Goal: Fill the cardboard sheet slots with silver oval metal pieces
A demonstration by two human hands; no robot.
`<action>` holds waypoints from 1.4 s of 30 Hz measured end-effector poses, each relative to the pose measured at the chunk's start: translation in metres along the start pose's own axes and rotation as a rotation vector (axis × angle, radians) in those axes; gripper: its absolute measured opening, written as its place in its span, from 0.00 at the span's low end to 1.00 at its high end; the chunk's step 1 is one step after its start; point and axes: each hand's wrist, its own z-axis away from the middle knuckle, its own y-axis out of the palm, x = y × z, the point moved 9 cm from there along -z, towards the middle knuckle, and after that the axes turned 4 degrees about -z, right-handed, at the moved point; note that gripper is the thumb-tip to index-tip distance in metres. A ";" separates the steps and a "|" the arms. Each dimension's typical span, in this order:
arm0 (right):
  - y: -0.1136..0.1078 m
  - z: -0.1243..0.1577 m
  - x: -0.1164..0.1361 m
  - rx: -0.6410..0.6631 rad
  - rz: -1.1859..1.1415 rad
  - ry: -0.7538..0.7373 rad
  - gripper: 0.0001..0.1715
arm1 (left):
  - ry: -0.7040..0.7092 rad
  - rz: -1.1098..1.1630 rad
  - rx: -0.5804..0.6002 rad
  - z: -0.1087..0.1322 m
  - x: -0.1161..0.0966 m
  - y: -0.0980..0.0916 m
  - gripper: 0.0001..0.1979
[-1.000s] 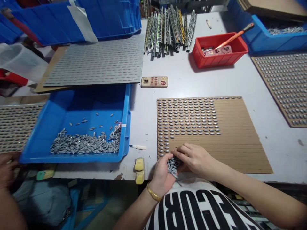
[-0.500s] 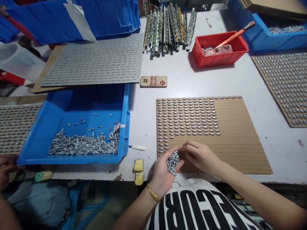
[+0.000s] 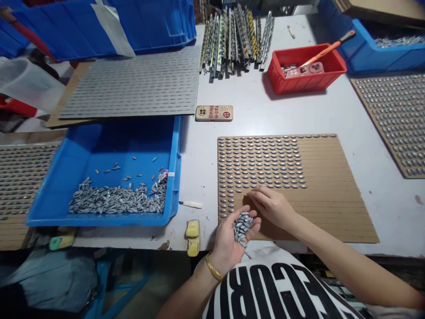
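Note:
My left hand (image 3: 229, 239) lies palm up at the front of a brown cardboard sheet (image 3: 332, 204), cupping a heap of small spindle-shaped grey metal pieces (image 3: 242, 227). A gold bangle (image 3: 214, 268) circles that wrist. My right hand (image 3: 272, 206) rests over the cardboard with its fingers closed, the fingertips close to the lowest of the neat rows of the same pieces (image 3: 259, 164). Those rows fill the sheet's upper left part. Whether a piece sits between the right fingertips is hidden.
To the left stands a blue plastic crate (image 3: 99, 146) with loose pieces heaped in it. Behind lie a grey slotted sheet (image 3: 133, 84), metal strips (image 3: 235, 42), and a red tray (image 3: 305, 73). Yellow sponges (image 3: 192, 239) sit at the table's front edge.
My right hand has moved up and away from the left hand, towards the rows. My left hand now lies flatter and a little further right. A hand at the far left has left view.

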 end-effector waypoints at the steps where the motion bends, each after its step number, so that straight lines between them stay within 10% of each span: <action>1: 0.005 -0.001 0.000 0.026 0.033 -0.010 0.12 | -0.008 -0.005 0.000 0.000 0.001 0.000 0.16; 42: 0.013 -0.009 -0.008 0.113 0.266 0.015 0.19 | 0.013 -0.055 0.052 0.001 0.003 0.004 0.15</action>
